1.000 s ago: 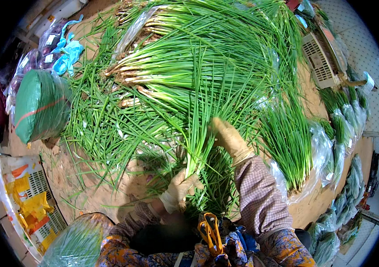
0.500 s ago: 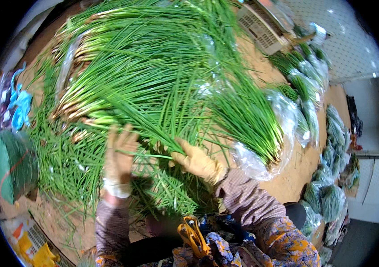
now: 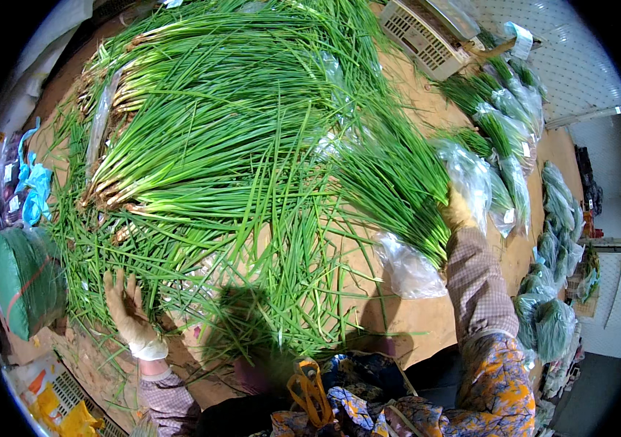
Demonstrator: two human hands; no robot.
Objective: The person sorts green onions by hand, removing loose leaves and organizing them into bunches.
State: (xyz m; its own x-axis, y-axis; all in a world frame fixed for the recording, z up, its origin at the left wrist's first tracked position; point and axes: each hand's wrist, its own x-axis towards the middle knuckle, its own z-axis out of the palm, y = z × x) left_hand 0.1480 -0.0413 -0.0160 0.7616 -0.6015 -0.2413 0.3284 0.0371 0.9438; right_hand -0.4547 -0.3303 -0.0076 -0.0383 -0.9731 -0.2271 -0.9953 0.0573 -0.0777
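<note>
Your left hand (image 3: 130, 315) is empty, fingers spread; your right hand (image 3: 459, 211), grip unclear, is at the root end of one scallion bundle (image 3: 403, 178), right of one scallion pile (image 3: 208, 138). Both hands have moved apart.

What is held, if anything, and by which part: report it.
The left hand is open and empty. The right hand is at the root end of the green onion bundle by the clear plastic; whether it grips cannot be told.

Checked mauve sleeves (image 3: 476, 280) meet orange-patterned cloth (image 3: 501, 390), with apparently thin pale gloves (image 3: 132, 329).
</note>
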